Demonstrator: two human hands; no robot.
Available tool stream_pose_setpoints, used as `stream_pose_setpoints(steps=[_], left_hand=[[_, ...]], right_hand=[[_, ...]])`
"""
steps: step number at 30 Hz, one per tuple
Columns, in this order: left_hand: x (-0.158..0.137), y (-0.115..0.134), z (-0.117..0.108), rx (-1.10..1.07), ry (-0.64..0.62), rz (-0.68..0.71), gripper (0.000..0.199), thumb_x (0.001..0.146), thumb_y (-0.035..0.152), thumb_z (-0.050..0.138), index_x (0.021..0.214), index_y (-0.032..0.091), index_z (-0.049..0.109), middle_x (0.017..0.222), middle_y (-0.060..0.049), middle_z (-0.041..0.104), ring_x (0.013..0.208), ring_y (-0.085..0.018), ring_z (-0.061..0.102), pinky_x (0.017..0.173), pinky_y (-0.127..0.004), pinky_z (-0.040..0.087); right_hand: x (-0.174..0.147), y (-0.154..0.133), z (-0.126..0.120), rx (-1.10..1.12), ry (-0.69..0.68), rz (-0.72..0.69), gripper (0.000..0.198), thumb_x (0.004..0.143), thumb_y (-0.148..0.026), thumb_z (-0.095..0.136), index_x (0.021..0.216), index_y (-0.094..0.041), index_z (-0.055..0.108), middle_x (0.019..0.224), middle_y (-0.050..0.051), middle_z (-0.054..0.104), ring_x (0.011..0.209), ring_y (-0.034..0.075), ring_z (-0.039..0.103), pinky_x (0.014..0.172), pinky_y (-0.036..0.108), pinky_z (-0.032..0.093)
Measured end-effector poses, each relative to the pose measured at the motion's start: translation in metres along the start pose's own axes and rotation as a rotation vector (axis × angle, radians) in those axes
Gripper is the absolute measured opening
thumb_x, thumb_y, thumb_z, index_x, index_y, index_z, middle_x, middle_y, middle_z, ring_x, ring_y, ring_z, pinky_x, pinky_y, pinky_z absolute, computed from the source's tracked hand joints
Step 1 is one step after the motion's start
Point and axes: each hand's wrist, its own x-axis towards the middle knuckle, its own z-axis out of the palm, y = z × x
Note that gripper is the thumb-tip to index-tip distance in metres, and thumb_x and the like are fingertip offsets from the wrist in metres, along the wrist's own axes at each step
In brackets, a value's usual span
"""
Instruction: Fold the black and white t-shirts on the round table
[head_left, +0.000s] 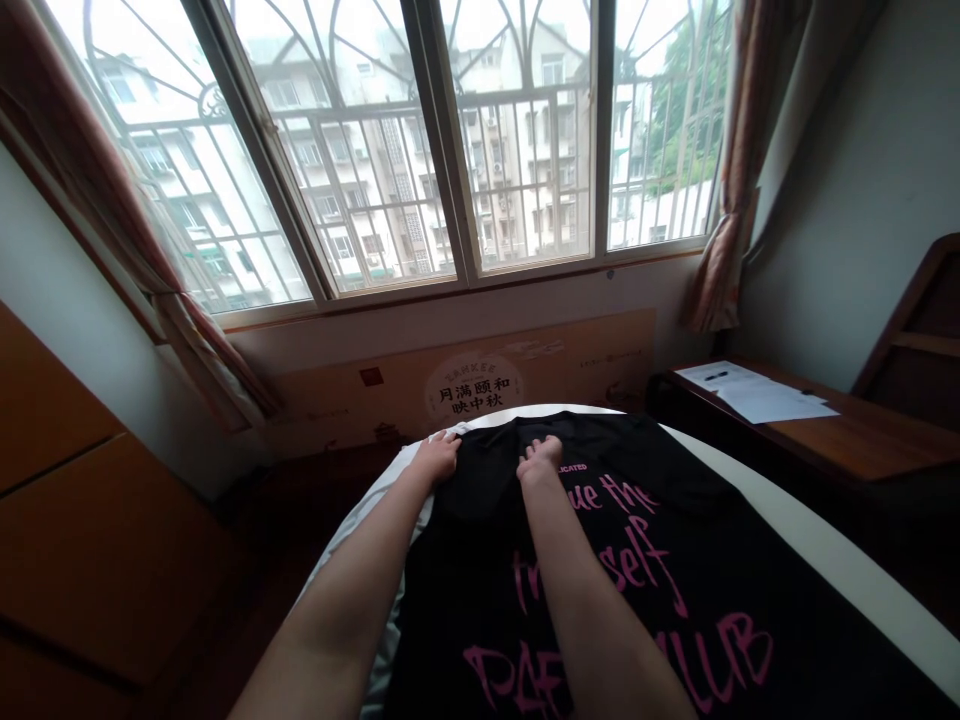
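A black T-shirt (465,590) with pink lettering lies spread over the rounded end of a white-covered surface (795,540). At the shirt's far left edge, my left hand (439,458) has its fingers closed on the black cloth, beside some rumpled white fabric (367,510). My right hand (540,457) is over the upper part of the shirt, palm turned up, fingers loosely bent and apart, with nothing visible in it. My right forearm covers part of the lettering. Part of the shirt near my hands looks folded over.
Beyond the surface, a printed panel (360,400) stands under a barred window (405,180). A wooden table (885,440) with white papers (772,398) and a pen is at the right. An orange-brown cabinet (97,540) stands at the left. Curtains (720,270) hang at both sides.
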Motion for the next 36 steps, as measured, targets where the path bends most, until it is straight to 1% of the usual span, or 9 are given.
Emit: stream_pose_setpoints(steps=[5,9,12,17,22,25,28,32,36], left_hand=[[-0.001,0.021,-0.015,0.014,0.06,0.012,0.058,0.094,0.018,0.041,0.152,0.016,0.045,0.166,-0.014,0.03,0.154,-0.032,0.022,0.122,-0.057,0.022],[-0.002,0.058,-0.013,-0.029,0.091,0.03,0.061,0.101,0.04,0.036,0.157,0.016,0.036,0.168,-0.011,0.025,0.156,-0.026,0.018,0.126,-0.043,0.017],[-0.006,0.081,0.004,-0.071,0.042,-0.037,0.073,0.1,0.057,0.032,0.159,0.014,0.033,0.166,-0.016,0.028,0.154,-0.032,0.023,0.124,-0.049,0.022],[-0.014,0.092,0.027,-0.101,0.006,-0.137,0.077,0.1,0.061,0.022,0.161,0.014,0.028,0.167,-0.018,0.023,0.156,-0.033,0.017,0.125,-0.053,0.015],[-0.017,0.093,0.022,-0.081,0.028,-0.135,0.074,0.101,0.06,0.022,0.161,0.017,0.03,0.167,-0.017,0.024,0.156,-0.033,0.018,0.124,-0.053,0.013],[-0.019,0.097,0.015,-0.049,0.067,-0.123,0.07,0.101,0.055,0.027,0.159,0.016,0.035,0.166,-0.018,0.026,0.156,-0.035,0.016,0.124,-0.056,0.009],[-0.022,0.103,0.007,-0.024,0.119,-0.106,0.067,0.1,0.05,0.034,0.157,0.016,0.038,0.166,-0.017,0.026,0.156,-0.035,0.012,0.124,-0.055,0.002],[-0.029,0.118,-0.007,-0.038,0.178,-0.124,0.065,0.099,0.046,0.038,0.156,0.014,0.039,0.166,-0.018,0.027,0.156,-0.037,0.012,0.124,-0.057,0.003],[-0.044,0.145,-0.017,-0.112,0.201,-0.04,0.069,0.102,0.053,0.028,0.159,0.014,0.033,0.168,-0.017,0.022,0.156,-0.034,0.015,0.124,-0.052,0.014]], right_hand=[[0.006,-0.035,-0.006,0.244,0.375,0.063,0.055,0.103,-0.037,0.026,0.156,-0.025,0.024,0.153,0.009,0.039,0.137,0.019,0.047,0.115,0.042,0.044],[-0.001,-0.056,-0.006,0.389,0.425,0.025,0.059,0.095,-0.038,0.03,0.153,-0.029,0.029,0.151,0.004,0.042,0.139,0.015,0.046,0.12,0.039,0.038],[-0.008,-0.061,-0.003,0.452,0.417,0.031,0.061,0.092,-0.037,0.033,0.152,-0.029,0.031,0.152,0.005,0.041,0.141,0.017,0.045,0.122,0.043,0.035],[-0.014,-0.068,-0.003,0.498,0.357,0.075,0.067,0.092,-0.036,0.031,0.157,-0.027,0.02,0.157,0.009,0.035,0.146,0.018,0.038,0.123,0.05,0.029],[-0.032,-0.098,0.002,0.514,0.226,0.021,0.065,0.094,-0.037,0.028,0.158,-0.027,0.018,0.157,0.01,0.036,0.146,0.018,0.04,0.121,0.049,0.033],[-0.058,-0.121,0.013,0.453,0.004,-0.155,0.063,0.096,-0.038,0.03,0.158,-0.032,0.021,0.156,0.006,0.039,0.145,0.016,0.042,0.119,0.046,0.036],[-0.087,-0.142,0.013,0.208,-0.261,-0.484,0.06,0.098,-0.038,0.034,0.157,-0.032,0.025,0.158,0.003,0.037,0.147,0.017,0.038,0.122,0.045,0.032],[-0.098,-0.155,-0.044,-0.366,-0.484,-0.85,0.06,0.09,-0.029,0.057,0.149,-0.031,0.047,0.153,0.002,0.046,0.145,0.021,0.04,0.125,0.043,0.029],[-0.064,-0.141,-0.171,-0.959,-0.535,-0.748,0.072,0.079,-0.011,0.055,0.15,-0.022,0.05,0.15,0.007,0.051,0.142,0.022,0.045,0.124,0.041,0.032]])
